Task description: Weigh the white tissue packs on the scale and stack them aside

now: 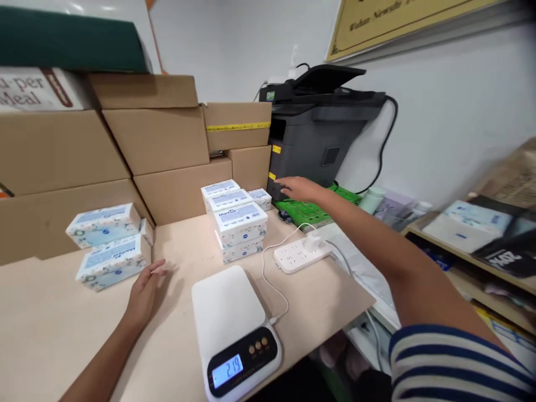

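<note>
The tissue stack (242, 226) lies left of the loosely open, empty right hand (298, 188), farther from the half-open, seemingly empty left hand (146, 283).

White right sleeve (454, 362) with broad navy stripes

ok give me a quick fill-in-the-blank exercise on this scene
The display of the scale reads ____.
In view, the scale lies to the ____ of the left hand.
The visible sleeve has navy and white ____.
The tape across a cardboard box is coloured ____.

Missing words: 2.19; right; stripes; yellow.
</note>
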`<control>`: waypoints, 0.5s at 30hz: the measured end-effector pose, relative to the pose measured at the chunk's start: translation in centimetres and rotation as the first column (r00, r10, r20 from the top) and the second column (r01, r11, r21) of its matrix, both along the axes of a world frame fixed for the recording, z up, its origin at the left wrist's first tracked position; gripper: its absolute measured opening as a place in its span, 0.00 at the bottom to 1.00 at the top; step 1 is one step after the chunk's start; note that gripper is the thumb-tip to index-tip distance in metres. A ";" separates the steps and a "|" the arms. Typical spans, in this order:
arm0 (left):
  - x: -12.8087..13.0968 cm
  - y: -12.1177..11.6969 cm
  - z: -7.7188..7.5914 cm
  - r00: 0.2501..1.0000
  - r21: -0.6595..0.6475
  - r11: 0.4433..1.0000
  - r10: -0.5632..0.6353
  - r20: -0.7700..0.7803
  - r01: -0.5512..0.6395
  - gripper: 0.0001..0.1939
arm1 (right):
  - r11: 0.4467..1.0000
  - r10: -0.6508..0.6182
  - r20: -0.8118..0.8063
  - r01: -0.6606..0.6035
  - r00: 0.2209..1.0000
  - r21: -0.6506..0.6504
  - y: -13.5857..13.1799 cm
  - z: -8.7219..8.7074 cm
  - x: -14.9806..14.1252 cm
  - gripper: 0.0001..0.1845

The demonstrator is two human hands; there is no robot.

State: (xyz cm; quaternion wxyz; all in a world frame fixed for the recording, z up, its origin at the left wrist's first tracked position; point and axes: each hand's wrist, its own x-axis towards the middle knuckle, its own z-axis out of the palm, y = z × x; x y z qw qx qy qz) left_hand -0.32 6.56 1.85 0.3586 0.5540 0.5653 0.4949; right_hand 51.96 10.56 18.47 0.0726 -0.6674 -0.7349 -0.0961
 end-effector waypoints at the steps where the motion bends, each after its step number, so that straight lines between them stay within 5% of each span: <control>1: 0.3 -0.3 -0.1 0.999 0.032 0.999 0.039 0.002 -0.039 0.32 | 0.999 0.029 -0.029 -0.028 0.999 0.039 -1.8 0.3 0.3 0.26; 2: 0.6 -0.6 -0.1 0.997 0.070 0.994 0.080 -0.006 -0.079 0.28 | 0.994 0.059 -0.068 -0.052 0.996 0.098 -3.6 0.5 0.4 0.26; 3: 0.8 -1.1 0.1 0.989 0.141 0.979 0.149 -0.001 -0.147 0.25 | 0.949 0.161 -0.230 -0.087 0.960 0.302 -5.4 0.8 0.1 0.23; 4: 0.9 -1.6 0.4 0.977 0.195 0.959 0.212 -0.006 -0.207 0.22 | 0.860 0.311 -0.350 -0.105 0.884 0.499 -7.0 1.2 -0.5 0.21; 6: 0.2 -2.7 1.3 0.954 0.262 0.925 0.297 -0.041 -0.276 0.19 | 0.737 0.474 -0.426 -0.082 0.770 0.671 -9.6 2.3 -2.9 0.22; 8: -1.5 -3.6 2.8 0.916 0.327 0.873 0.397 -0.049 -0.361 0.19 | 0.618 0.682 -0.557 0.034 0.474 0.785 -11.5 3.3 -7.0 0.20; 10: -3.9 -4.4 4.7 0.873 0.371 0.812 0.487 -0.006 -0.451 0.20 | 0.519 0.829 -0.509 0.019 0.232 0.854 -12.4 3.8 -12.8 0.15; 12: -6.9 -4.6 6.6 0.837 0.362 0.766 0.541 0.082 -0.531 0.23 | 0.501 0.864 -0.503 -0.114 0.016 0.858 -12.0 3.0 -19.9 0.20; 13: -8.4 -4.4 7.4 0.824 0.331 0.759 0.550 0.136 -0.561 0.24 | 0.563 0.817 -0.576 -0.196 -0.013 0.803 -11.1 2.1 -23.6 0.28; 14: -9.9 -4.1 8.1 0.815 0.284 0.764 0.547 0.192 -0.579 0.26 | 0.679 0.719 -0.694 -0.264 0.046 0.685 -10.0 0.9 -27.2 0.35; 15: -11.2 -3.6 8.7 0.809 0.226 0.780 0.534 0.246 -0.584 0.28 | 0.820 0.554 -0.809 -0.294 0.194 0.491 -8.8 -0.4 -30.5 0.39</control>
